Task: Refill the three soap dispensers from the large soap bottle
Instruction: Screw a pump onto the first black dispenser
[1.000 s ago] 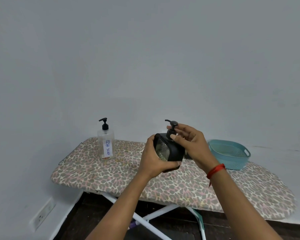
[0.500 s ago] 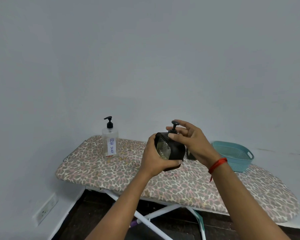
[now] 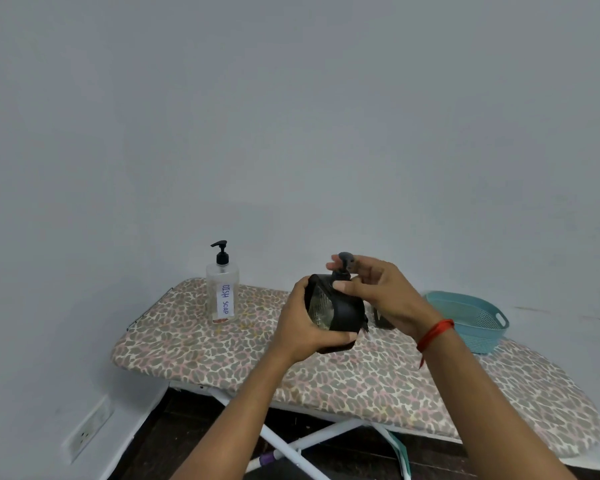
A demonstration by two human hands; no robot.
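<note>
I hold a black soap dispenser [image 3: 340, 308] with a clear ribbed window above the ironing board [image 3: 395, 379]. My left hand [image 3: 307, 322] grips its body from the left and below. My right hand [image 3: 378, 289] pinches the black pump top [image 3: 344, 260] with thumb and fingers. A tall clear bottle labelled DISH SOAP [image 3: 222, 289], with a black pump, stands upright at the board's far left. Another dark object [image 3: 381, 318] is mostly hidden behind my right hand.
A teal plastic basket [image 3: 475, 320] sits at the board's far right, against the grey wall. The board has a leopard-print cover and white legs [image 3: 291, 445]. A wall socket [image 3: 87, 433] is low on the left.
My right hand's fingers have shifted round the pump top, and the pump nozzle has turned. The view has moved a little, with the dispenser still held over the board.
</note>
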